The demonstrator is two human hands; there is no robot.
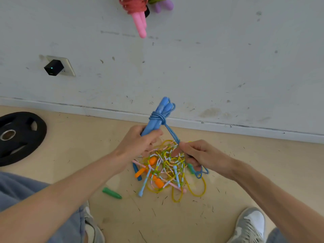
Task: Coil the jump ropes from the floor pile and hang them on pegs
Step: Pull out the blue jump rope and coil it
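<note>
Floor [245, 172]: pale tan and smooth, flecked all over with short dark marks and scuffs; it meets a white skirting board along the far edge.
Jump rope pile [164, 165]: a loose tangle at the middle of the floor.
In the pile: a thin yellow rope [196, 194] looping out to the right, a pastel beaded rope [147, 178], orange handles [158, 182], a dark blue handle [135, 170].
Green handle [112, 193]: lying flat, apart from the pile on its left.
Weight plate [19, 137]: black, flat on the floor at the far left, near the wall.
Grey sneakers: left [93, 228] and right [250, 225], on either side, nearer than the pile.
</note>
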